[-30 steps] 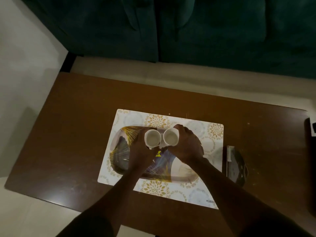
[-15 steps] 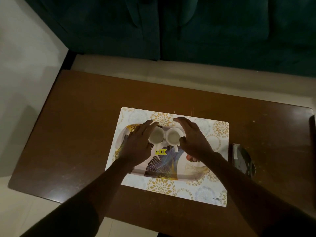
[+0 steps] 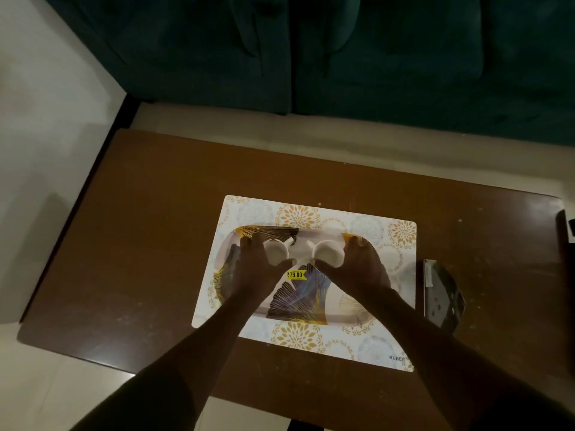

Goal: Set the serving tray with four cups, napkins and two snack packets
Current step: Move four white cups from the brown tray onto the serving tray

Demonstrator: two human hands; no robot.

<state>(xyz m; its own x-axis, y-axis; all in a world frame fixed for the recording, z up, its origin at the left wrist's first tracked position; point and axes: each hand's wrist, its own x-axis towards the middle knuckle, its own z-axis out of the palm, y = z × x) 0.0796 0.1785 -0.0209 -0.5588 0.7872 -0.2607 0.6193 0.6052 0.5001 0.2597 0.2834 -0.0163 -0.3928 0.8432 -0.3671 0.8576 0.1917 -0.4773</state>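
**Two cups being spaced on the serving tray**

Two white cups stand on the patterned tray (image 3: 298,309), viewed from above. The left hand (image 3: 253,269) is curled around the left cup (image 3: 276,251), fingers half closed on its sides. The right cup (image 3: 328,251) is cupped likewise by the right hand (image 3: 362,267). Best kept upright and slid apart gently, so room is left for two more cups, napkins and packets.

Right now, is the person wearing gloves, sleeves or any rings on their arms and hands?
No gloves. The left hand and right hand are bare, and so are both forearms all the way down the picture, with no sleeve in view. I can't see a ring, watch or bracelet, though the dim light could hide a small one.
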